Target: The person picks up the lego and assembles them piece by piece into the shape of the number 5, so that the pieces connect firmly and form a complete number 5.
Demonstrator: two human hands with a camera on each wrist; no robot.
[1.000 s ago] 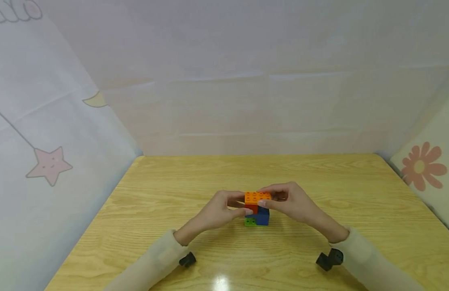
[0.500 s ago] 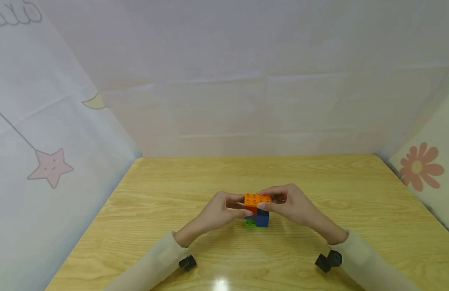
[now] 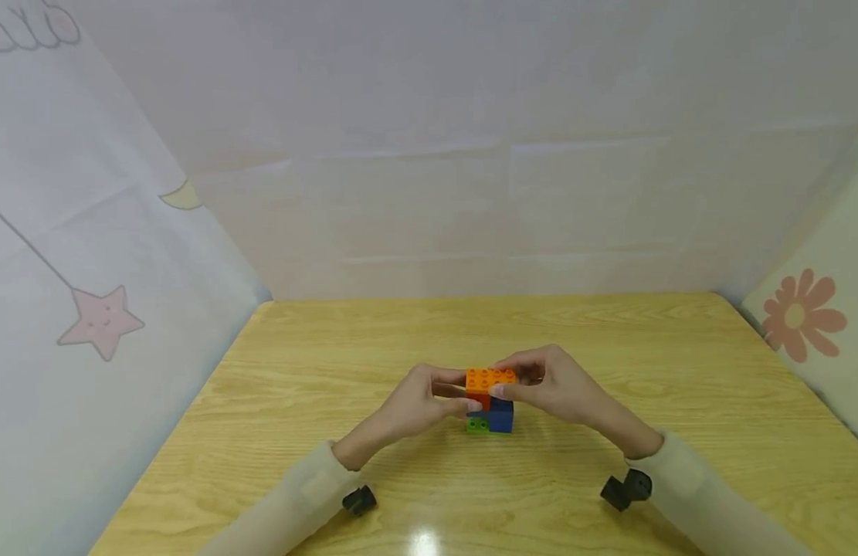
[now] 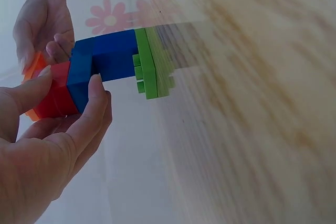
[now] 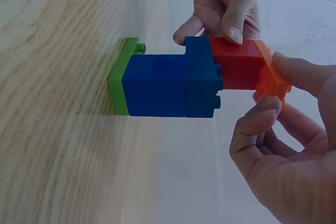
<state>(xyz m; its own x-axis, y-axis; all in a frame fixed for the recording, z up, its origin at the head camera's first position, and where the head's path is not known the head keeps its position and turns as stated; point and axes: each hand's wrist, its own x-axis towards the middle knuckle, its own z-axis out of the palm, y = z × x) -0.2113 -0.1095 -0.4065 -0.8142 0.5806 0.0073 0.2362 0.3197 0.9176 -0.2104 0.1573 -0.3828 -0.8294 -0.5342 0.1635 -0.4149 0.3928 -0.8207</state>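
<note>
A small tower of toy building bricks stands on the table. Its base is a green plate (image 5: 119, 87), under a tall blue brick (image 5: 155, 85). Above come a darker blue brick (image 5: 199, 77), a red brick (image 5: 236, 61) set to one side, and an orange plate (image 3: 479, 378) on top with studs upward. My left hand (image 3: 411, 403) grips the red brick from the left, its thumb on the near face and a fingertip close to the dark blue brick. From the right, my right hand (image 3: 566, 390) pinches the orange plate between thumb and fingers.
The wooden table (image 3: 317, 340) carries the tower near its middle. Pale cloth walls (image 3: 415, 216) rise behind and at both sides, printed with a star and a flower. A small black device (image 3: 626, 489) sits at each sleeve cuff.
</note>
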